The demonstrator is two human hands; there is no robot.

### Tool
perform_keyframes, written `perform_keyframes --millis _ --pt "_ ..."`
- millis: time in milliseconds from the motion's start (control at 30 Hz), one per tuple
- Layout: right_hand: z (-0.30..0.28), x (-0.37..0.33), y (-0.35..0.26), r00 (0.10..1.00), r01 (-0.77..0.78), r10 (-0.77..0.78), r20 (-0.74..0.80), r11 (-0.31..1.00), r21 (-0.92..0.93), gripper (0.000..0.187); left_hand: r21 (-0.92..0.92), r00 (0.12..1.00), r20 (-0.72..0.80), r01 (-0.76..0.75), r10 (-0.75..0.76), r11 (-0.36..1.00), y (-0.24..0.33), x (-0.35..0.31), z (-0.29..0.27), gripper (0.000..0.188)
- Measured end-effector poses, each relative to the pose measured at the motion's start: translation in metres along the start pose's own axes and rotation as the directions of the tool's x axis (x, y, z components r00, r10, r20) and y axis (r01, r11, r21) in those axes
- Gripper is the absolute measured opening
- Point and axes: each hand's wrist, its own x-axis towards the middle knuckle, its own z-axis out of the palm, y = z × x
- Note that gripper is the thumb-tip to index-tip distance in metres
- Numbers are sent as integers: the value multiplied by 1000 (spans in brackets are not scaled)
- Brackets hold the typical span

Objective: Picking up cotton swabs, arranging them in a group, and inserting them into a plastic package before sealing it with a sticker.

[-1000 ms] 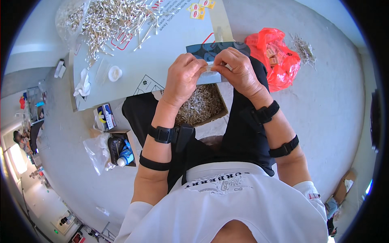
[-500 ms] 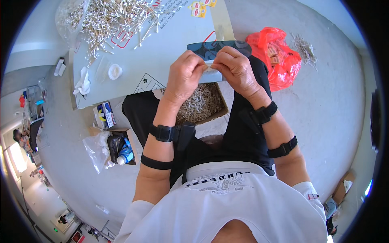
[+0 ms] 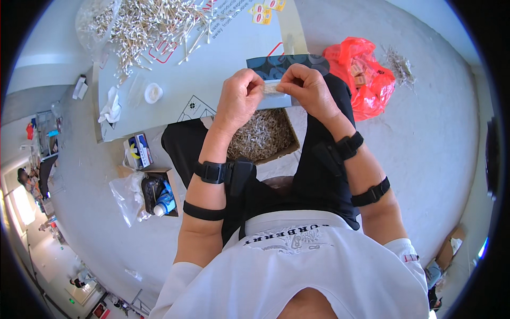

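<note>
Over the near edge of the table, my left hand (image 3: 239, 100) and my right hand (image 3: 312, 94) are close together, thumbs and fingers pinched. A small whitish strip (image 3: 272, 87) stretches between their fingertips, one end in each hand; its exact kind is too small to make out. Just beyond my fingers lies a dark, glossy patterned sheet (image 3: 289, 65). Below my hands, between my knees, an open cardboard box (image 3: 295, 144) holds many thin, light-coloured shreds or sticks (image 3: 260, 135).
Loose cotton swabs (image 3: 149, 32) heap on the table (image 3: 212, 69) at far left, near a round white container (image 3: 153, 93) and crumpled tissue (image 3: 110, 106). Yellow packets (image 3: 262, 15) lie farther back. A red plastic bag (image 3: 366, 95) with small boxes stands at right; an open carton (image 3: 172, 194) at left.
My hands have moved slightly apart, and more of the whitish strip shows between them. The left hand has shifted a little to the left.
</note>
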Motion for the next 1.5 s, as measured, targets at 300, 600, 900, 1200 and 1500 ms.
perform_keyframes --millis 300,600,900,1200,1500 --pt "3 -2 1 987 128 -141 -73 979 -160 19 -89 992 -94 73 -82 993 1 -6 9 3" --pt "5 -2 -1 972 200 -224 -71 948 -248 19 217 953 -199 -186 230 958 0 -7 13 8" --pt "4 -7 -4 973 192 -219 -72 944 -267 19 -29 959 -250 -142 131 989 9 -11 18 12" --pt "5 -5 -5 970 205 -233 -73 939 -275 17 -108 950 -313 -46 10 993 -11 -9 20 9" --pt "2 -5 -2 974 188 -214 -74 946 -264 16 -54 973 -192 -138 125 989 5 -1 3 9"
